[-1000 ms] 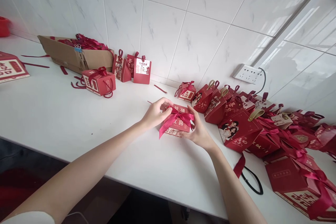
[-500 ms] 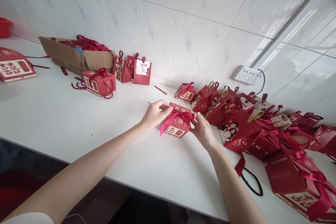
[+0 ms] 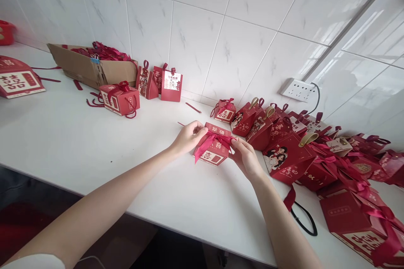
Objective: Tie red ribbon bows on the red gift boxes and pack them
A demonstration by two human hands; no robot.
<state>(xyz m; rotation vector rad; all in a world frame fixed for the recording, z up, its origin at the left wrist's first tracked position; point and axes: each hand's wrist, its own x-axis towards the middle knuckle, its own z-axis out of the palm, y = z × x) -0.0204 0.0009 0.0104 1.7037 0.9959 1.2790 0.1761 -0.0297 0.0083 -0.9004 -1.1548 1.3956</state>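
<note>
A small red gift box [image 3: 212, 151] with a red satin ribbon bow [image 3: 211, 139] sits on the white counter [image 3: 78, 147] in front of me. My left hand [image 3: 188, 136] pinches the left side of the bow, fingers closed. On the other side, my right hand [image 3: 244, 155] pinches the right end of the ribbon at the box's edge, fingers likewise closed. One ribbon tail hangs down over the front of the box.
Several red gift boxes and bags [image 3: 284, 155] crowd the counter to the right, with a black cord [image 3: 304, 220]. A cardboard box of ribbons [image 3: 90, 65] stands at the back left near a ribboned red box [image 3: 118, 98] and small bags [image 3: 159, 82]. A wall socket [image 3: 298, 89] is on the tiles.
The box has been set flatter and a little farther back. Both hands went from holding the box's sides to pinching the ends of the bow.
</note>
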